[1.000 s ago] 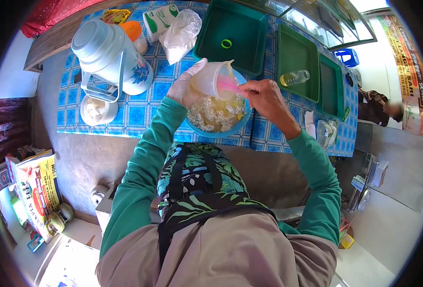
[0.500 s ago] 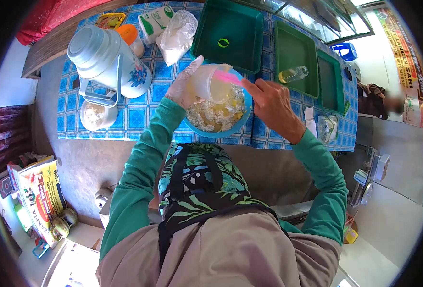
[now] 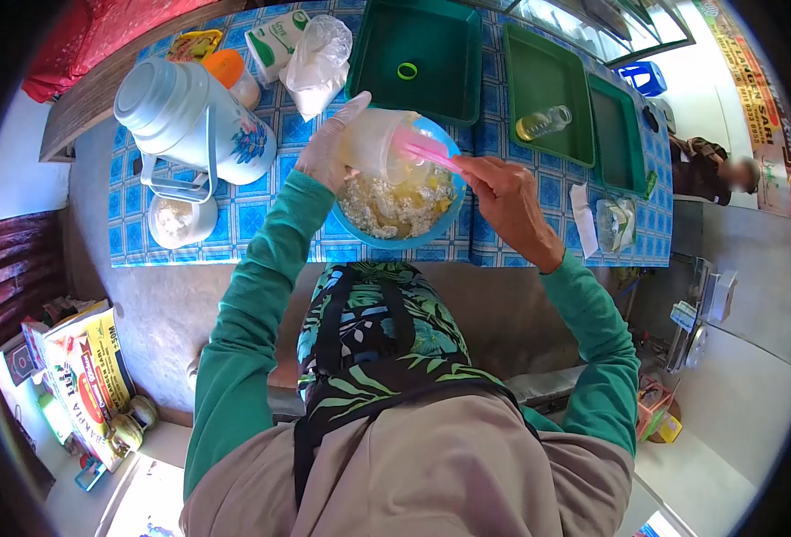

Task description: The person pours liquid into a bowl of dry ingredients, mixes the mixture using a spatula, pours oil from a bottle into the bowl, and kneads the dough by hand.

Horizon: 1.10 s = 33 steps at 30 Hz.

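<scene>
My left hand (image 3: 331,148), in a thin clear glove, grips a translucent plastic cup (image 3: 366,143) tipped on its side with its mouth to the right. Between the fingers of my right hand (image 3: 501,192) is the handle of a pink spatula (image 3: 427,148); its head reaches into the cup's mouth. Under both lies a blue basin (image 3: 386,242) holding a lumpy mix of white flour (image 3: 395,210) and something yellow and wet. The cup hides the basin's upper left part.
Left of the basin stand a large pale-blue thermos (image 3: 203,121), a white tub of powder (image 3: 181,221) and a plastic bag of white powder (image 3: 318,67). Green trays (image 3: 422,98) line the back; one holds a glass bottle (image 3: 543,123). Another person (image 3: 704,170) is at far right.
The spatula has shifted a little, its head still at the cup's mouth. The cup remains tipped over the basin. The whole view has moved slightly.
</scene>
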Tool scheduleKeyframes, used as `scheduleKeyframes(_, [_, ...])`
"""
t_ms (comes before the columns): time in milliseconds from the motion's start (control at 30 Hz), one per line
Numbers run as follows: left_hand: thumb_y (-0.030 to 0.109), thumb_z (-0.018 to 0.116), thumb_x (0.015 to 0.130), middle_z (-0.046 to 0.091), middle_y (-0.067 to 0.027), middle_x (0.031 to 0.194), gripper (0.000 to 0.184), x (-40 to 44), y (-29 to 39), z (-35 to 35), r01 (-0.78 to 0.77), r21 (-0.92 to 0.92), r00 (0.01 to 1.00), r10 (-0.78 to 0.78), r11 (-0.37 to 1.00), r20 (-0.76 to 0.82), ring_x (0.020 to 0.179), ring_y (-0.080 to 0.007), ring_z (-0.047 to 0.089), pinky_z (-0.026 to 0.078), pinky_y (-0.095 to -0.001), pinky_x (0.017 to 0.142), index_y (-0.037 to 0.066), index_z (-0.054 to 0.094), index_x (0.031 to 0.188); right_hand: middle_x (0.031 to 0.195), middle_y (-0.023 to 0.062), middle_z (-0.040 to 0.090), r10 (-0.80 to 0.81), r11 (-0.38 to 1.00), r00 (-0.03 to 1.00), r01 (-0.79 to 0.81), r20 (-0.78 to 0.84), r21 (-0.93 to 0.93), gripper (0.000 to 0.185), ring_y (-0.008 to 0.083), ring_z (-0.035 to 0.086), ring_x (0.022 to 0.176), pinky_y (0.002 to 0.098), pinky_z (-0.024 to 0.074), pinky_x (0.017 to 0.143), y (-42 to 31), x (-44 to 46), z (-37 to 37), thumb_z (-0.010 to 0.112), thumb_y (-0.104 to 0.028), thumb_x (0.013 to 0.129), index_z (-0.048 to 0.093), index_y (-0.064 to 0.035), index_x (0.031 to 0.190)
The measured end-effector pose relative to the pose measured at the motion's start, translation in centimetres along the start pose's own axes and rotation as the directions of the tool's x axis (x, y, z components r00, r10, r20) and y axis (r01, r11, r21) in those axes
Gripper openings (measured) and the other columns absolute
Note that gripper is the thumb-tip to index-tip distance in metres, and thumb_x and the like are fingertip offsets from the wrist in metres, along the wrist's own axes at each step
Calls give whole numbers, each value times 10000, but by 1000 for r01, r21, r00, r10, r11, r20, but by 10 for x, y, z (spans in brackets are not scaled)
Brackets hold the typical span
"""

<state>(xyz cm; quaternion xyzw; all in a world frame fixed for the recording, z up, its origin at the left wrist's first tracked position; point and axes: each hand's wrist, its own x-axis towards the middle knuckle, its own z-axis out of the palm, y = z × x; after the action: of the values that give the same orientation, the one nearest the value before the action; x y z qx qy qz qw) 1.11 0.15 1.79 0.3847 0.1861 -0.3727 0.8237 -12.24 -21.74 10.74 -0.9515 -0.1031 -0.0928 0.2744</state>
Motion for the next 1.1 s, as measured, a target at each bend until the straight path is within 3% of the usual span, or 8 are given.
scheduleKeyframes(200, [393,759,782,655,-25,980,439,1,9,3,-56,73,996,61,996,-58,839,-138,633,523,-303,717,115,614,1089,832,154,672,154,926,987,-158,37,342,206,340,655,719,380,506,583,7,-21,4,620,2,840,676,-35,1035])
scheduleKeyframes(500, [502,717,780,655,6,970,450,13,4,8,-40,153,999,40,987,-2,789,-112,612,454,-269,629,189,617,1087,744,104,593,-203,931,977,170,-72,-324,381,289,605,638,426,472,562,9,13,7,625,1,738,646,-85,1109])
scheduleKeyframes(600, [474,737,772,655,-6,979,455,14,6,11,-52,162,998,48,985,32,831,-130,620,480,-278,671,163,614,1080,784,110,641,-40,974,999,35,-18,-222,297,297,634,673,423,489,594,9,16,16,626,-31,763,673,-77,1053])
scheduleKeyframes(667, [390,765,779,656,-31,975,419,14,3,14,-74,65,997,73,995,19,857,-157,633,514,-312,717,120,619,1065,839,133,681,158,978,986,-163,48,132,214,304,662,722,400,509,629,10,15,21,630,-41,777,696,-62,980])
scheduleKeyframes(767, [293,774,792,658,-58,977,377,15,1,7,-122,-25,991,123,992,56,888,-177,639,531,-345,770,82,623,1065,886,157,692,298,901,931,-347,209,260,145,310,675,761,377,521,654,2,13,6,632,-52,792,707,-49,916])
scheduleKeyframes(800, [293,774,792,658,-58,977,377,15,2,4,-128,-28,990,129,991,52,888,-177,639,531,-345,770,82,623,1065,886,157,692,291,903,933,-341,211,261,145,310,675,761,377,521,654,1,9,2,632,-52,792,707,-49,916])
scheduleKeyframes(867, [248,756,815,657,-75,991,347,16,3,-3,-173,-44,982,176,984,71,894,-184,640,530,-348,780,66,623,1078,832,140,680,35,993,999,-36,11,116,206,305,656,696,386,506,604,0,3,-4,621,-25,787,697,-54,976])
scheduleKeyframes(1100, [251,731,835,652,-81,1027,349,12,5,0,-130,-97,978,144,987,150,930,-195,635,519,-350,825,63,611,1104,746,105,636,-129,955,988,100,-89,-280,254,293,617,627,382,465,532,-8,17,-1,649,10,791,683,-66,1031])
